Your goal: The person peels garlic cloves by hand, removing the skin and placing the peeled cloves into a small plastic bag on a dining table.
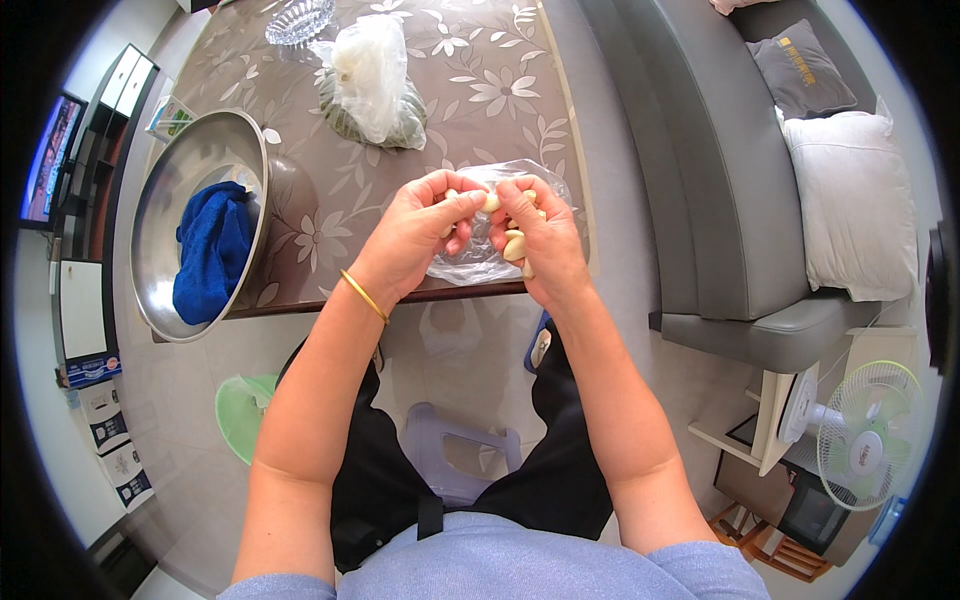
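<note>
Over the table's near edge, both hands come together above a clear plastic bag [487,270] spread on the tabletop. My left hand [420,225], with a gold bangle on its wrist, pinches a pale cream piece [490,203], either a bean or a clove. The fingertips of my right hand [551,240] meet it from the other side. Several similar pale pieces [514,246] are tucked under the right hand's fingers. A little more pale material shows between the left fingers. What lies inside the bag is largely hidden by my hands.
On the patterned table cover [322,240] stand a steel basin [259,172] with a blue cloth [214,251], a tied bag [371,82] of green contents, and a glass dish [298,21]. A lilac stool [450,465] and green bin [240,416] are below. A grey sofa [697,165] stands right.
</note>
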